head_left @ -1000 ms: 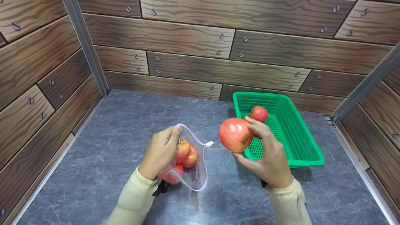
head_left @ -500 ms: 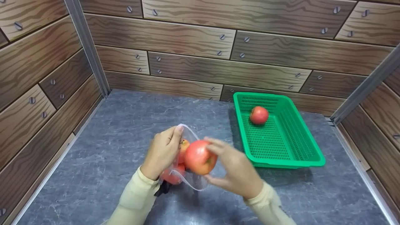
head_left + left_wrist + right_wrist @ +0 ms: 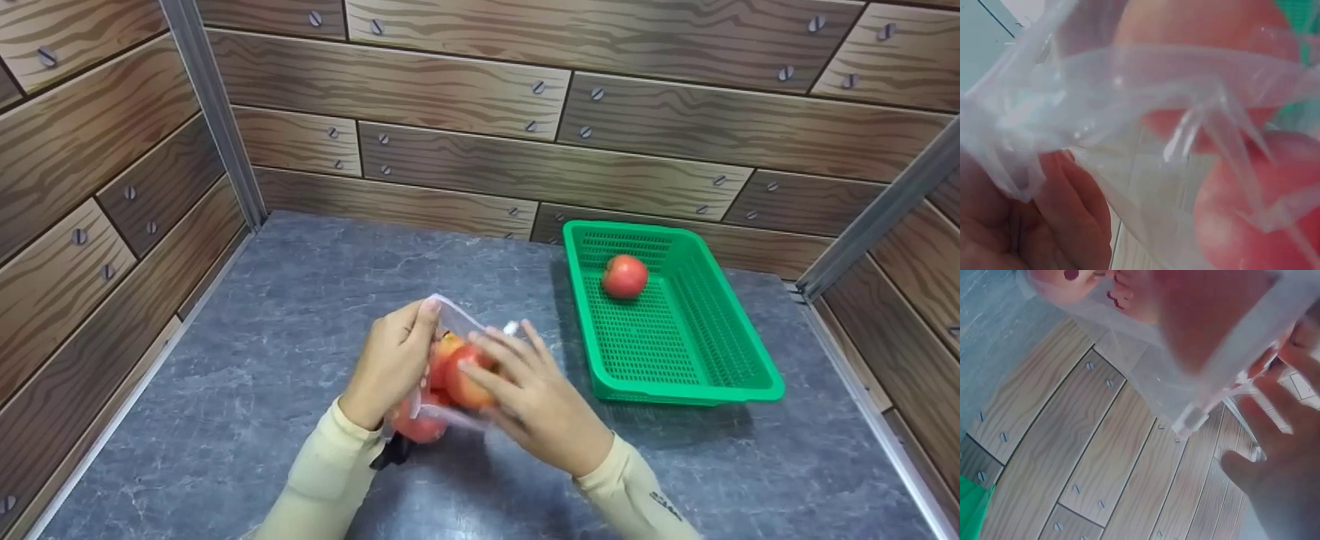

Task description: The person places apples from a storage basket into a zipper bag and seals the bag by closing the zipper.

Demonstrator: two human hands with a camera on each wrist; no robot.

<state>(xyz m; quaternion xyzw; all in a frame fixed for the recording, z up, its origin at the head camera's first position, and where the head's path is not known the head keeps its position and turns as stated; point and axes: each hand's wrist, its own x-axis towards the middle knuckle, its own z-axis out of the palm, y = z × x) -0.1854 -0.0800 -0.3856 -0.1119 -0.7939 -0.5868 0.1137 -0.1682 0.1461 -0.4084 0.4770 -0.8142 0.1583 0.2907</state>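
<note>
My left hand (image 3: 386, 364) pinches the rim of a clear zip bag (image 3: 454, 416) and holds its mouth open. Several red-and-yellow apples are inside, one apple (image 3: 420, 426) low near the left wrist. Another apple (image 3: 463, 381) sits at the bag's mouth, partly covered by my right hand (image 3: 547, 409). That hand's fingers are spread and fairly straight over it; in the right wrist view the fingers (image 3: 1275, 416) stand apart beside the bag's rim, near its white slider (image 3: 1190, 419). Through the bag film, the left wrist view shows a red apple (image 3: 1258, 208) close up.
A green plastic basket (image 3: 686, 394) stands on the right of the grey marbled table (image 3: 315, 262), with one apple (image 3: 625, 277) in its far left part. Wood-patterned walls (image 3: 450, 97) with metal corner posts enclose the table at the back and sides.
My right hand has carried an apple from beside the basket leftward to the bag's mouth, and its fingers have spread from their grip. My left hand keeps hold of the bag with little movement.
</note>
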